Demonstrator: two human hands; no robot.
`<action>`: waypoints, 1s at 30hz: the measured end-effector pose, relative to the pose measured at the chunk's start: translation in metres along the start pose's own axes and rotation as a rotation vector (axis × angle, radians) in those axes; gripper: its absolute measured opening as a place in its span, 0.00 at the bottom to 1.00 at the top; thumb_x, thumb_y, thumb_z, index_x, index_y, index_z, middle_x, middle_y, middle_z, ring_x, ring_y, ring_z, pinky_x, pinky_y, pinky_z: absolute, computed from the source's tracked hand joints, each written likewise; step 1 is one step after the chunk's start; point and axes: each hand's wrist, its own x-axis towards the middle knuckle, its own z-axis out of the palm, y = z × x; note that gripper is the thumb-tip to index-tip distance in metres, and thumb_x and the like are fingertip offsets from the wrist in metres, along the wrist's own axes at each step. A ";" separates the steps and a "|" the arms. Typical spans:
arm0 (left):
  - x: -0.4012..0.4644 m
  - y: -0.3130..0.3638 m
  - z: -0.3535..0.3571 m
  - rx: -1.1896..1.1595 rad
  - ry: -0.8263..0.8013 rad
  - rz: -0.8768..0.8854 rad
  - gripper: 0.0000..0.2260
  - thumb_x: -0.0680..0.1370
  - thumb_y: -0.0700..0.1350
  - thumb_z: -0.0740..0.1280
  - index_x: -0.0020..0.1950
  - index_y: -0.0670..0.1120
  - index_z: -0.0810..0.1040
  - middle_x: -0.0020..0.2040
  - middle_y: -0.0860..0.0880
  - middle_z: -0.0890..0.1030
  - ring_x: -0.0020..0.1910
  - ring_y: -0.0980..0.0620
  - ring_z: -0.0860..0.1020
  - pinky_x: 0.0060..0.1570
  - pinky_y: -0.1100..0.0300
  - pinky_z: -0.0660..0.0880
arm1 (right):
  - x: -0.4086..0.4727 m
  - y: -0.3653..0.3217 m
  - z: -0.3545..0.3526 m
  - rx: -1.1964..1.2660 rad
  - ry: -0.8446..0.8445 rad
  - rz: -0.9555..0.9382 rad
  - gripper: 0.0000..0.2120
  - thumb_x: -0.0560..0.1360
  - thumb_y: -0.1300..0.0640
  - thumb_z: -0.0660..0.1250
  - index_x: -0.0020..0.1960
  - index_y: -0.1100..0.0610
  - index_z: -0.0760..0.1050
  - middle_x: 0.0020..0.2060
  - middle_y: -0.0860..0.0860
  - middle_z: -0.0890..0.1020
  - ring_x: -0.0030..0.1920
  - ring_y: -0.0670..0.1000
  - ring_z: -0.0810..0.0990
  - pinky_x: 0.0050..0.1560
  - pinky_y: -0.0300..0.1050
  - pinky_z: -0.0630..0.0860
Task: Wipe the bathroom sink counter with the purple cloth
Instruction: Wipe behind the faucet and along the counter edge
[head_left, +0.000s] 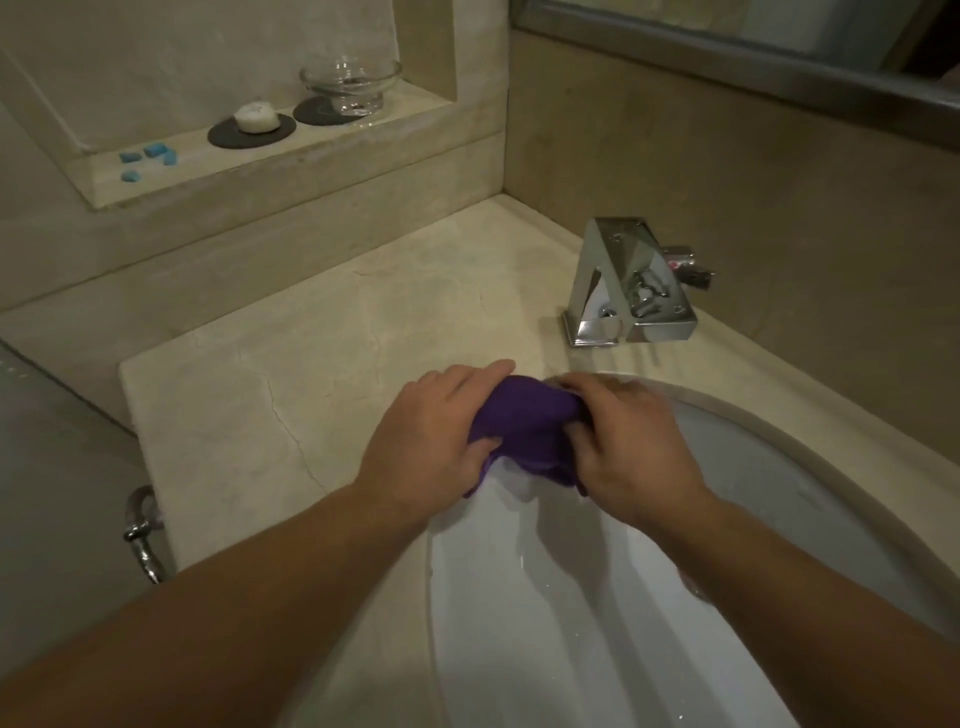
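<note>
The left hand (434, 441) and right hand (631, 447) both grip the bunched purple cloth (524, 434) over the white sink (753, 493) rim, the counter (311, 374) at 10 o'clock and the chrome faucet (623, 280) at 1 o'clock.

Both bare forearms reach forward from the lower corners, wrists converging; the left hand (434, 436) and the right hand (631, 441) lie knuckles up, side by side, fingers curled round a bunched cloth (524, 431) gripped between them
</note>
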 end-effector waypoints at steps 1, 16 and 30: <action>0.004 0.003 -0.008 -0.147 -0.042 -0.114 0.30 0.71 0.46 0.76 0.71 0.55 0.72 0.56 0.52 0.82 0.51 0.51 0.79 0.55 0.55 0.76 | 0.001 0.002 -0.010 0.144 -0.070 0.048 0.20 0.80 0.53 0.60 0.72 0.47 0.68 0.59 0.49 0.81 0.58 0.53 0.78 0.61 0.50 0.72; 0.106 0.048 0.029 -0.405 -0.008 -0.517 0.17 0.72 0.54 0.75 0.58 0.51 0.81 0.52 0.50 0.81 0.47 0.51 0.79 0.47 0.58 0.73 | 0.056 0.078 -0.053 0.631 0.375 0.700 0.22 0.66 0.45 0.78 0.56 0.51 0.78 0.49 0.52 0.83 0.47 0.53 0.82 0.50 0.50 0.80; 0.114 0.075 0.042 -0.208 -0.105 -0.537 0.21 0.74 0.61 0.71 0.54 0.49 0.70 0.47 0.48 0.80 0.45 0.45 0.79 0.40 0.52 0.76 | 0.019 0.082 -0.035 -0.048 0.298 0.389 0.25 0.80 0.37 0.55 0.70 0.50 0.69 0.66 0.58 0.73 0.63 0.64 0.74 0.64 0.58 0.72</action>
